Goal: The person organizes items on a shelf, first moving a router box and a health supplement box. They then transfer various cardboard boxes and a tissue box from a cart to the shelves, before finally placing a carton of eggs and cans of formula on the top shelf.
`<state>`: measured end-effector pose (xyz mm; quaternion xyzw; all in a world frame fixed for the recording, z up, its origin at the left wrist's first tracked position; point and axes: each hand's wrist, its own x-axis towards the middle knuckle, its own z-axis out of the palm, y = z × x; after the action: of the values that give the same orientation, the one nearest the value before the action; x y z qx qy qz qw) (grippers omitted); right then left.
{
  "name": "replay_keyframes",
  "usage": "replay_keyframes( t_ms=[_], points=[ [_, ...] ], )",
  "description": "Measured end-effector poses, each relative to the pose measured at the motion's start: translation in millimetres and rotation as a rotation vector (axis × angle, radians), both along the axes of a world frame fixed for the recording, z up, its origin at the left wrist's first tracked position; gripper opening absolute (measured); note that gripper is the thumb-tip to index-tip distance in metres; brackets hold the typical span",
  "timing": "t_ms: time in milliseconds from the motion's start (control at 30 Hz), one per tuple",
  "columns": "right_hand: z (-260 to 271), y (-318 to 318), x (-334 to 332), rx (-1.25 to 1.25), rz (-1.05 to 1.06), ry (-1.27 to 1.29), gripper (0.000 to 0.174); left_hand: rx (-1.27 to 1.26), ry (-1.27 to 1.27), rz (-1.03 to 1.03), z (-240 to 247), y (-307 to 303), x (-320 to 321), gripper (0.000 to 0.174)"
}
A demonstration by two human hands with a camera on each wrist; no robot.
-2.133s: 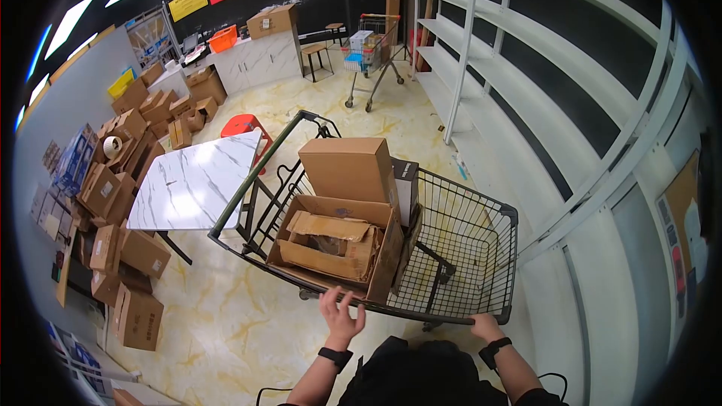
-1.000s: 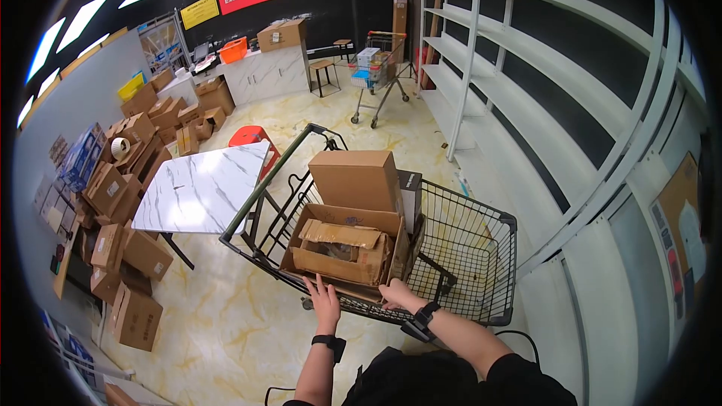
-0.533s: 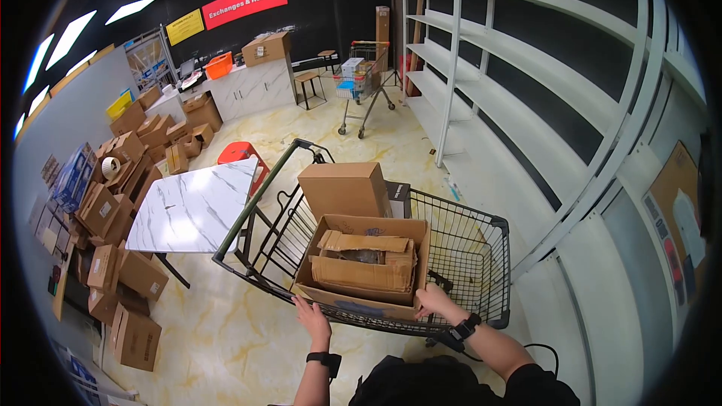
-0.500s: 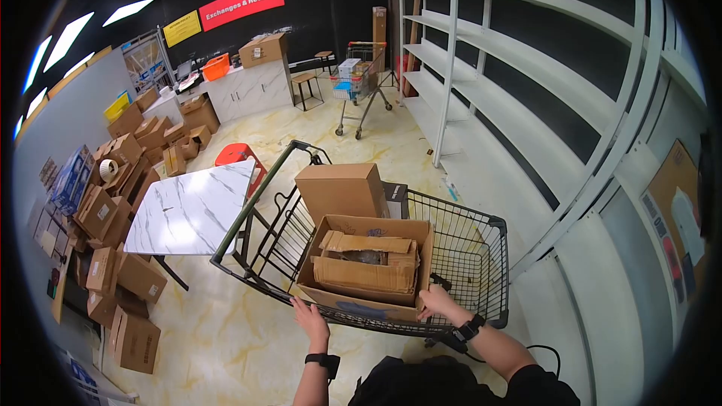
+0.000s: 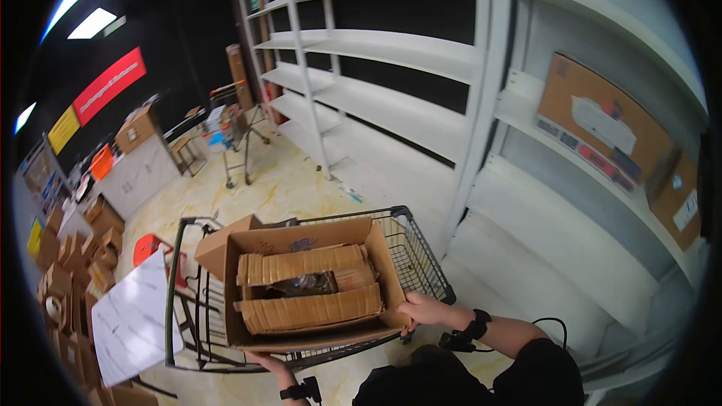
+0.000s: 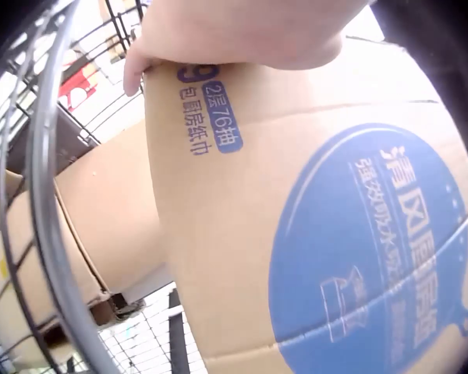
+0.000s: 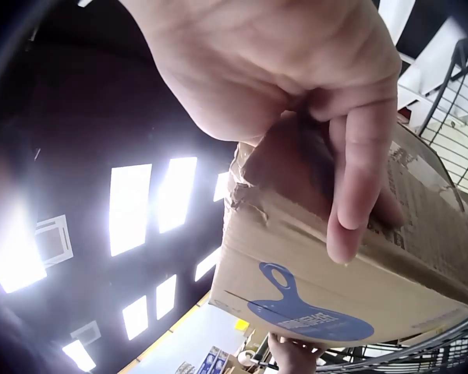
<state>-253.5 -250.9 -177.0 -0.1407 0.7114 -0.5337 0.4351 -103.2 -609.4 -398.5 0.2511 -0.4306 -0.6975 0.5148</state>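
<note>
Both hands hold an open cardboard box (image 5: 312, 235), tilted and raised over the shopping cart (image 5: 174, 286). Blue Chinese printing covers one outer side in the left wrist view. Inside lies a smaller torn carton (image 5: 312, 314) with something dark and shiny showing in its gap. My right hand (image 5: 423, 310) grips the near right corner; in the right wrist view its fingers (image 7: 359, 183) curl over the box's edge. At the near left, my left hand (image 5: 268, 362) grips the box low down, its fingers bent round an edge in the left wrist view.
Another brown box (image 5: 213, 250) stands in the cart behind the held one. White shelves (image 5: 398, 49) line the right side, a large printed carton (image 5: 602, 116) on one. A marble-topped table (image 5: 135, 319), red stool (image 5: 147, 248) and piled boxes are at left.
The right hand left the cart's rim for the open box's corner. The box has come up and nearer, now gripped by both hands. The head view has swung right toward the shelves.
</note>
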Motion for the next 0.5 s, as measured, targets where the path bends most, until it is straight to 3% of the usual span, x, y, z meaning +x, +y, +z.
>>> replay_keyframes(
  t_ms=[67, 133, 200, 267, 300, 400, 467, 500],
  points=[
    [10.0, 24.5, 11.3, -0.033, -0.096, 0.013, 0.024, -0.043, -0.005, -0.037, 39.7, 24.6, -12.6, 0.062],
    [17.3, 47.1, 17.5, -0.063, -0.167, 0.028, 0.024, 0.122, -0.019, -0.092, 77.3, 53.9, -32.5, 0.064],
    [24.7, 77.9, 23.2, 0.073, -0.195, 0.132, 0.023, 0.221, 0.032, -0.166, 84.6, 69.7, -57.6, 0.063],
    [33.3, 105.3, 38.9, 0.033, -0.296, 0.122, 0.021, 0.113, 0.041, -0.350, 89.3, 90.9, -77.0, 0.059],
    [26.8, 122.4, 46.7, 0.056, -0.357, 0.212, 0.020, 0.160, 0.037, -0.367, 107.4, 113.4, -88.2, 0.056],
    [24.9, 168.9, 72.4, 0.061, -0.548, 0.411, 0.021, -0.102, 0.033, -0.728, 124.0, 156.5, -118.7, 0.051],
    [33.1, 189.6, 95.0, 0.048, -0.665, 0.519, 0.022, -0.102, 0.074, -0.818, 142.5, 196.4, -132.4, 0.049],
    [40.2, 198.7, 103.9, 0.023, -0.806, 0.505, 0.022, -0.141, 0.131, -0.879, 128.8, 207.4, -147.6, 0.048]
  ],
)
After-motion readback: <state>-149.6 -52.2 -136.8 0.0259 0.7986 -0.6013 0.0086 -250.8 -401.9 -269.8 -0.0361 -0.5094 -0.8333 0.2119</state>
